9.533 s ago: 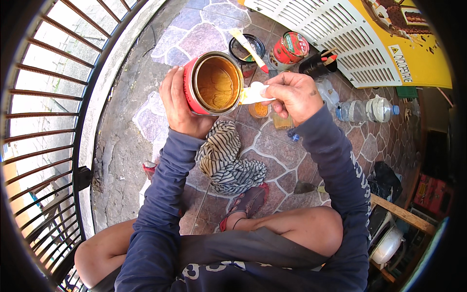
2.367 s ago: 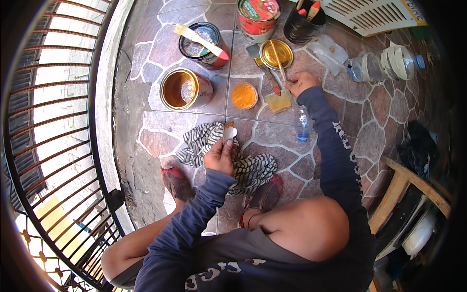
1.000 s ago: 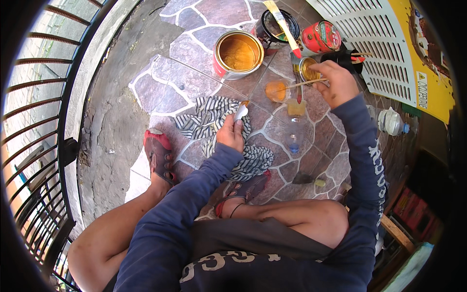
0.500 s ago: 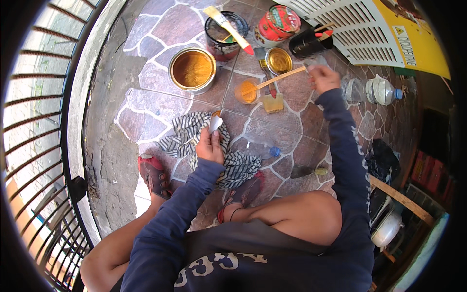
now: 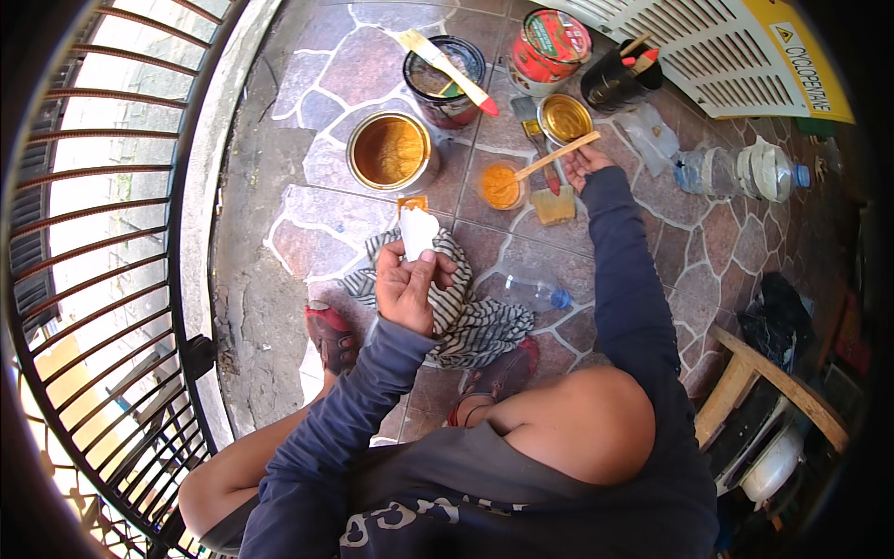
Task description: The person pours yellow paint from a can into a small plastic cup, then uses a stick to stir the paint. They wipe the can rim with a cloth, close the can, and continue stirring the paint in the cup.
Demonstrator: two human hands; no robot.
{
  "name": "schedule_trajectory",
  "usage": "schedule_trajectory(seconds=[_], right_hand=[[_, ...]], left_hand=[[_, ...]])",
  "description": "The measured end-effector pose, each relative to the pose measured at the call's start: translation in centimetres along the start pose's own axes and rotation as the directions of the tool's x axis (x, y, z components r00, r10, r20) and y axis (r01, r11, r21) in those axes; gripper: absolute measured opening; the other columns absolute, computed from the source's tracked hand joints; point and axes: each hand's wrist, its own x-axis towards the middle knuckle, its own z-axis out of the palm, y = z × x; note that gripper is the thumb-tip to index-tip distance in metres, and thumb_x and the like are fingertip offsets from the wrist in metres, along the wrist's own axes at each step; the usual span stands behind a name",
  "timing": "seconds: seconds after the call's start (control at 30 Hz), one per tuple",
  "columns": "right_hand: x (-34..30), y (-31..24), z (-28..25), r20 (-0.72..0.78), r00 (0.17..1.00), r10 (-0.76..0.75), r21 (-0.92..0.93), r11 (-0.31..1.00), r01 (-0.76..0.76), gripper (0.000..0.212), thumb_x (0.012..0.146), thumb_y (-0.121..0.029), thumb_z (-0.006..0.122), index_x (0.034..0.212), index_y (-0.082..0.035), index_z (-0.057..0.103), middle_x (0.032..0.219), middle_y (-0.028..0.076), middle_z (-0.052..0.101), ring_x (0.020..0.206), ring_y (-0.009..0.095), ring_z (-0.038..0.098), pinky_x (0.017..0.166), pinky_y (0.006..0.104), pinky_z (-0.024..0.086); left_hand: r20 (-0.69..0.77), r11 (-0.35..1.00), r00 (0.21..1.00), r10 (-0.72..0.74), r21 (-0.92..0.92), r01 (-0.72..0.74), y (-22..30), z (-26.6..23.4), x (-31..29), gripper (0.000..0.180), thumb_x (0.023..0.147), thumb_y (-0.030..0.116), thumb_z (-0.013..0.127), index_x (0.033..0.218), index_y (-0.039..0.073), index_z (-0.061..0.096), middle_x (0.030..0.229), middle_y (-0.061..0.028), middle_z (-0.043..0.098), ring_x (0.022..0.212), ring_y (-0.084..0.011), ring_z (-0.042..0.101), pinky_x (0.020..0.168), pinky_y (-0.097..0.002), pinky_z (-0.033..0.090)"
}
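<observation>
My left hand (image 5: 406,289) pinches a white flat piece (image 5: 419,229) between thumb and fingers, above a striped cloth (image 5: 461,312). An orange-brown smear shows at the piece's far end. My right hand (image 5: 589,166) has its fingers apart, close to the free end of a wooden stick (image 5: 554,158) and just below a small gold-coated tin (image 5: 565,119); any contact is unclear. The stick leans in a clear cup (image 5: 501,186) of orange paste. A larger open can (image 5: 391,152) with golden-brown contents stands to the left.
Behind are a dark paint can (image 5: 443,82) with a brush (image 5: 447,67) across it, a red can (image 5: 549,51) and a black holder (image 5: 622,79). Plastic bottles (image 5: 764,172) lie right. A flat brush (image 5: 535,140) and amber block (image 5: 553,206) lie mid-floor; barred gate (image 5: 121,242) left.
My right hand has moved left and nearer, from beside the clear plastic to the stick's end. My left hand has raised the white piece away from the cloth. The view has shifted slightly.
</observation>
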Motion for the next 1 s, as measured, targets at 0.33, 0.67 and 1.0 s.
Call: schedule_trajectory(seconds=[0.33,0.67,1.0], right_hand=[[-7.4,-4.3,-3.7,-0.07,0.878,-0.474,-0.299,0.849,0.435,0.043,0.091,-0.034,0.077,0.12,-0.005,0.064,0.094,-0.001,0.066,0.078,0.011,0.06,0.067,0.0268,0.049],[-28.3,-2.9,9.3,0.761,0.23,-0.606,-0.486,-0.298,0.822,0.026,0.082,-0.004,0.078,0.105,0.0,0.067,0.098,0.011,0.069,0.079,0.021,0.067,0.074,0.032,0.053],[-19.7,7.1,22.7,0.993,-0.01,-0.121,-0.097,-0.837,0.538,0.007,0.081,-0.013,0.059,0.083,-0.006,0.06,0.08,0.006,0.057,0.08,0.021,0.062,0.069,0.0344,0.049]], left_hand=[[-0.113,0.985,0.989,-0.092,-0.153,0.075,3.3,-2.9,2.5,0.014,0.098,0.008,0.062,0.101,-0.002,0.052,0.086,-0.0204,0.071,0.065,-0.0228,0.066,0.063,-0.0323,0.055],[-0.319,0.993,0.946,-0.052,0.08,0.081,8.6,-9.0,6.7,0.021,0.097,0.015,0.067,0.098,-0.005,0.062,0.085,-0.0186,0.071,0.065,-0.0241,0.069,0.059,-0.0339,0.056],[-0.392,0.963,0.916,0.09,0.267,0.02,11.6,-9.9,7.1,0.024,0.092,0.008,0.072,0.103,-0.012,0.066,0.084,-0.0166,0.071,0.063,-0.0215,0.069,0.056,-0.0323,0.058]])
